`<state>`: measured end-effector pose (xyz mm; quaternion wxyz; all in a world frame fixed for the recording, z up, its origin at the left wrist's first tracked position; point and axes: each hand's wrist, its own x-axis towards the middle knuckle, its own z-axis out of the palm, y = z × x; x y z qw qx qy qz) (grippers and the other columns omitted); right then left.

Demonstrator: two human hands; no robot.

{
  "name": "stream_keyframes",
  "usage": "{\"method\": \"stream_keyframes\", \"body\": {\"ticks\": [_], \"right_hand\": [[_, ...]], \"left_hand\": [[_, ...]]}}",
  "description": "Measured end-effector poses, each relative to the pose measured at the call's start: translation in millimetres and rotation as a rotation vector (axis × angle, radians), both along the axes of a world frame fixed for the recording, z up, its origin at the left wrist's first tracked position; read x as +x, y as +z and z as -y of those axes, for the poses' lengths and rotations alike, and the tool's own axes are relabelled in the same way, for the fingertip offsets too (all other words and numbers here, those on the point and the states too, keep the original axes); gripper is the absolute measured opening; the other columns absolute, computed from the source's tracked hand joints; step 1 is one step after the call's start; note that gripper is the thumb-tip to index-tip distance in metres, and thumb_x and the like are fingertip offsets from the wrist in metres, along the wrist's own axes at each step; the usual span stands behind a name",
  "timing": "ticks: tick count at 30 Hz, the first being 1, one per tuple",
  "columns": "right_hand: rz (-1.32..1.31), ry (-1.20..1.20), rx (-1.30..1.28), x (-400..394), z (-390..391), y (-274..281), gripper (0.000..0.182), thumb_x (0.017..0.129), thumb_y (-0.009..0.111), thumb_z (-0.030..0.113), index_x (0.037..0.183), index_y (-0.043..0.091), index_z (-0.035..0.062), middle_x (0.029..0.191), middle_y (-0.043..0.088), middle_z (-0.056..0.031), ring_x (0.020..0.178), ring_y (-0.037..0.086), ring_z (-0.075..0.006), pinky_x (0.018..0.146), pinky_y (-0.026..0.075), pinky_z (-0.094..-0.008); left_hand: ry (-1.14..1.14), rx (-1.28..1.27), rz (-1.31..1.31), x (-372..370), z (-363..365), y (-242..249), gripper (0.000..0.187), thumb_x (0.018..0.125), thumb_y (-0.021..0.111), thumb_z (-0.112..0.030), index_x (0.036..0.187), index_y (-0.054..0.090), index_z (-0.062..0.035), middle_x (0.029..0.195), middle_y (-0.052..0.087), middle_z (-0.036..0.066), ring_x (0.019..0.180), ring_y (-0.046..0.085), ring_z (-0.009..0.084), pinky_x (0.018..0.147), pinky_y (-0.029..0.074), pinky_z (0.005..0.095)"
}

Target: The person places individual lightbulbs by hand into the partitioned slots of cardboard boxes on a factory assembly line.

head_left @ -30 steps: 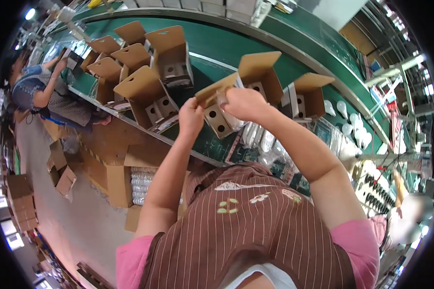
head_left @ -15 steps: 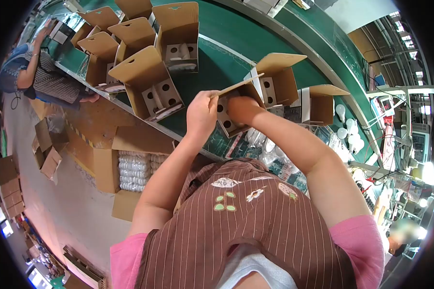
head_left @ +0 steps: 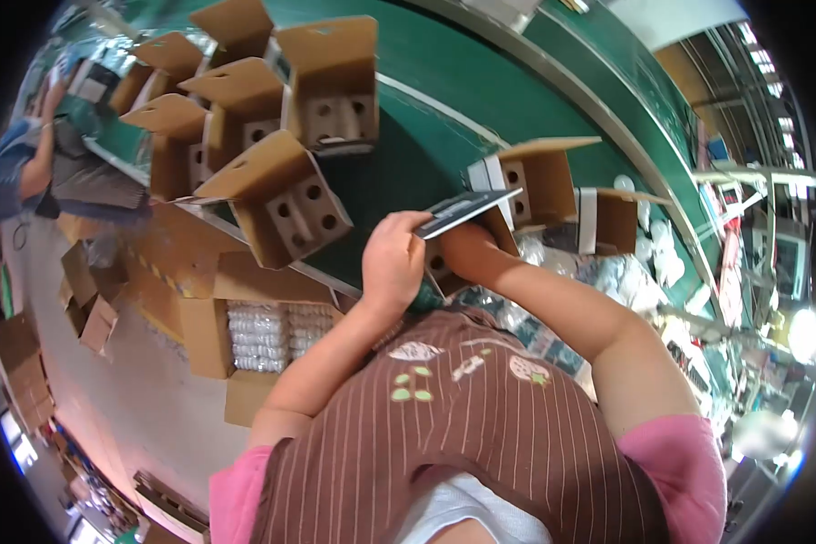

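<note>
In the head view, my left hand (head_left: 395, 263) is closed on the raised lid flap (head_left: 467, 212) of a small cardboard box. The flap's dark printed face with a white edge shows. My right hand (head_left: 470, 251) reaches into this cardboard box (head_left: 499, 224), its fingers hidden by the box and flap. Part of a holed insert (head_left: 437, 263) shows inside, beside the right hand. Just beyond stands an open box (head_left: 546, 186) with a holed insert, and to its right another open box (head_left: 615, 222).
Several open boxes (head_left: 326, 91) with holed inserts stand on the green conveyor (head_left: 417, 136) at left. A large carton (head_left: 207, 337) of plastic-wrapped items (head_left: 258, 337) sits below. White bulbs (head_left: 666, 254) lie at right. Another person (head_left: 82, 172) works at far left.
The held box's flap has tipped so its dark printed face now shows. My left hand still grips the flap and my right hand stays inside. The camera view has shifted slightly.
</note>
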<state>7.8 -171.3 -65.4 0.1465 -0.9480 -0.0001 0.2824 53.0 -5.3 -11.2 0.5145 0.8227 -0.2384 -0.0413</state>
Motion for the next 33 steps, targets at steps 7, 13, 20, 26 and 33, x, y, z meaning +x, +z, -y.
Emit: {"method": "stream_keyframes", "body": {"ticks": [7, 13, 20, 26, 33], "right_hand": [[-0.120, -0.159, -0.077, 2, -20, -7, 0.045, 0.081, 0.070, 0.017, 0.119, 0.057, -0.0024, 0.101, 0.070, -0.0190, 0.092, 0.070, -0.0309, 0.075, 0.057, -0.0388], [-0.070, -0.247, 0.048, -3, -11, 65, 0.024, 0.087, 0.064, 0.021, 0.099, 0.054, 0.0033, 0.092, 0.069, -0.0184, 0.092, 0.068, -0.0338, 0.077, 0.055, -0.0414], [0.800, -0.862, 0.020, -109, 116, 170, 0.033, 0.088, 0.059, 0.021, 0.117, 0.059, 0.0048, 0.101, 0.065, -0.0172, 0.099, 0.062, -0.0360, 0.088, 0.048, -0.0422], [0.505, -1.186, 0.232, -194, 263, 39, 0.033, 0.082, 0.065, 0.027, 0.101, 0.069, 0.0007, 0.108, 0.066, -0.0210, 0.100, 0.063, -0.0418, 0.091, 0.049, -0.0441], [0.463, -0.596, 0.266, -154, 206, 19, 0.044, 0.086, 0.062, 0.038, 0.094, 0.067, -0.0043, 0.099, 0.067, -0.0224, 0.091, 0.065, -0.0407, 0.079, 0.052, -0.0483]], "left_hand": [[-0.074, -0.001, -0.030, 6, -2, 2, 0.018, 0.089, 0.056, -0.001, 0.104, 0.065, 0.0007, 0.097, 0.064, 0.015, 0.088, 0.063, 0.0302, 0.079, 0.049, 0.0346], [-0.046, 0.053, 0.017, 21, -8, 14, 0.019, 0.087, 0.055, 0.000, 0.104, 0.065, -0.0018, 0.098, 0.064, 0.016, 0.093, 0.062, 0.0337, 0.082, 0.049, 0.0378], [-0.011, -0.007, 0.031, 60, -20, 0, 0.047, 0.094, 0.055, -0.001, 0.140, 0.043, 0.0017, 0.133, 0.053, 0.017, 0.119, 0.054, 0.0236, 0.099, 0.042, 0.0328], [0.123, 0.041, 0.716, -18, 27, 97, 0.057, 0.084, 0.059, 0.004, 0.138, 0.041, 0.0043, 0.136, 0.049, 0.021, 0.123, 0.048, 0.0359, 0.103, 0.040, 0.0425], [-0.217, -0.044, 0.488, -63, 145, 91, 0.055, 0.082, 0.063, 0.000, 0.135, 0.047, 0.0022, 0.133, 0.051, 0.022, 0.121, 0.052, 0.0371, 0.104, 0.042, 0.0422]]}}
